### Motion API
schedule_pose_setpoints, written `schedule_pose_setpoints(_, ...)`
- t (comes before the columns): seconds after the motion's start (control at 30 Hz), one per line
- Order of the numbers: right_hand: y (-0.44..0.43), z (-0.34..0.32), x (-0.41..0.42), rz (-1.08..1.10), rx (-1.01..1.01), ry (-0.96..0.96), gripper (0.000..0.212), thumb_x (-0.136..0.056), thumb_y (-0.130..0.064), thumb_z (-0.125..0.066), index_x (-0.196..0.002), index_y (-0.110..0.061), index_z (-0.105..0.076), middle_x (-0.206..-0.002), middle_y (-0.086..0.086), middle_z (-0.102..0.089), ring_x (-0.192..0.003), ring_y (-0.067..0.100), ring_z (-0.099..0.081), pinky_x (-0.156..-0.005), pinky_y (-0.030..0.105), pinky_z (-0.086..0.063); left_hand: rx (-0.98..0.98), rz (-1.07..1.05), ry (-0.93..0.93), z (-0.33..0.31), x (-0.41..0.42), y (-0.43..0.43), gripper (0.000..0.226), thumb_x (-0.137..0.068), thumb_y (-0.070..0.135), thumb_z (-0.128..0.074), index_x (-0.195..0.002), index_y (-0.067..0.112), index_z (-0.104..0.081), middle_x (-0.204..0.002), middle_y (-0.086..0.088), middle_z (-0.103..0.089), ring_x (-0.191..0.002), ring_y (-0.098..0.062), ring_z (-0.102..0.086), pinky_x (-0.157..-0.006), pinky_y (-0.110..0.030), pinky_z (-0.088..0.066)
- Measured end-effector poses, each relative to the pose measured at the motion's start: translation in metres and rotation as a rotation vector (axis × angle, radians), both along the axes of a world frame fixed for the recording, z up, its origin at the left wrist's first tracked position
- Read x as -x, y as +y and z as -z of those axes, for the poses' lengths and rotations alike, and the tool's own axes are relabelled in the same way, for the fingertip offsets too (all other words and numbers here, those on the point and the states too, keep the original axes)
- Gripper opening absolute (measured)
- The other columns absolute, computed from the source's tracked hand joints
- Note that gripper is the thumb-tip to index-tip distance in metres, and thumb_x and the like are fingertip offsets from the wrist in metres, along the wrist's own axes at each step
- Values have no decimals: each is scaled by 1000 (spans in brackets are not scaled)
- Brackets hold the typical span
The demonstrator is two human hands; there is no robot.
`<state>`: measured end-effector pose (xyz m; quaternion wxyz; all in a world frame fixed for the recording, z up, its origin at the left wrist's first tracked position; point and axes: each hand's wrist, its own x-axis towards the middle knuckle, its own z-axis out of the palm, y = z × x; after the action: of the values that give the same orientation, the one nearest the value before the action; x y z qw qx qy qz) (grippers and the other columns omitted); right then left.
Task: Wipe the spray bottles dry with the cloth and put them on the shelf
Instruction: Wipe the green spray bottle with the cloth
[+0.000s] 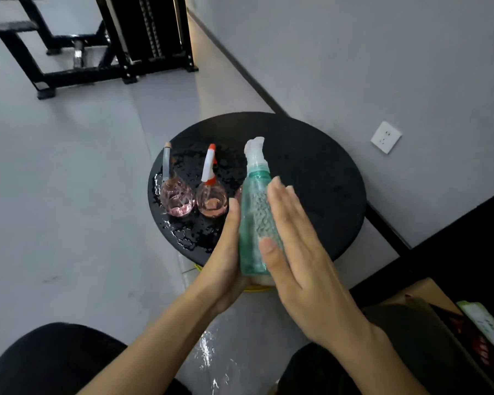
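Note:
A green see-through spray bottle [253, 212] with a clear white pump top is held upright over the near edge of a round black table [320, 172]. My left hand [226, 260] cups its base and left side. My right hand [297, 252] lies flat against its right side, fingers stretched out and thumb on the front. Two round pink bottles stand on the wet left part of the table: one with a clear narrow neck [175, 198], one with a white and orange trigger head [211, 201]. No cloth shows in view.
Water drops and puddles cover the table's left half and the floor [211, 352] between my knees. A cardboard box [439, 323] with packets sits at the lower right. A black metal rack [143, 38] stands at the back left. A wall socket [385, 137] is on the right wall.

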<state>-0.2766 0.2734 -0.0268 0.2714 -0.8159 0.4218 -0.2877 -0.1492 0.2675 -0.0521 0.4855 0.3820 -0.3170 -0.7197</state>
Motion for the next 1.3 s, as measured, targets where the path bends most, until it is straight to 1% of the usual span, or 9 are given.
schedule_pose_setpoints(0.13,39,-6,-2,-43,57,51,57,-101,-40,-19,-154,-25,-8,-161,-20,5,-148,4,9,-119,26,1,-27,-112,41,-10,-5,16,72,-88,66,-19,-127,21,-59,-121,-5,-69,-114,-19,-64,-90,-29,-55)
schedule_pose_setpoints(0.33,29,-26,-14,10,-12,14,52,-103,-44,-17,-152,-36,-7,-156,-33,8,-141,-11,17,-120,29,-2,-51,-85,7,-16,-2,44,53,-92,64,-25,-115,39,-65,-106,-1,-74,-89,-19,-72,-61,-39,-58)
schedule_pose_setpoints(0.47,36,-35,-19,3,-11,-22,49,-105,-37,-21,-153,-35,-10,-156,-33,5,-141,-11,15,-117,19,1,-42,-136,40,-23,-3,53,54,-93,64,-25,-101,41,-73,-101,-1,-75,-85,-17,-72,-65,-42,-58)
schedule_pose_setpoints(0.7,80,-25,-19,-21,73,28,53,-98,-43,-17,-150,-39,-8,-157,-32,5,-146,-1,12,-120,32,-3,-67,-214,41,-29,-11,57,58,-95,59,-32,-117,18,-67,-110,-5,-73,-103,-18,-69,-81,-31,-53)
schedule_pose_setpoints(0.8,56,-32,-19,0,31,-17,50,-102,-46,-17,-151,-39,-7,-155,-35,7,-143,-8,16,-116,14,5,-16,-179,-5,-29,-4,62,50,-96,57,-28,-113,33,-69,-103,1,-75,-92,-14,-71,-64,-33,-57)
schedule_pose_setpoints(0.9,34,-39,-19,37,-62,-72,49,-105,-38,-22,-153,-35,-11,-155,-34,3,-140,-13,14,-108,1,5,-19,-147,15,-29,2,66,48,-95,61,-27,-103,43,-71,-109,1,-74,-99,-21,-70,-80,-52,-57)
schedule_pose_setpoints(1.03,55,-31,-20,-3,26,-27,49,-104,-38,-19,-152,-37,-9,-157,-32,4,-144,-7,14,-118,18,2,-21,-196,33,-28,-3,62,52,-96,57,-29,-118,27,-65,-101,1,-75,-90,-14,-72,-62,-29,-57)
schedule_pose_setpoints(1.17,87,-18,-18,-39,86,51,53,-99,-38,-17,-151,-36,-12,-157,-31,3,-146,-1,13,-120,39,-5,-48,-201,39,-26,-11,60,57,-94,58,-30,-106,18,-69,-101,-6,-75,-94,-16,-72,-72,-25,-56)
schedule_pose_setpoints(1.3,57,-25,-20,7,52,-20,50,-102,-38,-20,-152,-32,-20,-158,-29,-3,-145,-4,11,-121,33,-4,8,-188,-48,-25,-2,64,45,-95,56,-31,-105,31,-68,-95,3,-76,-84,-11,-72,-61,-28,-57)
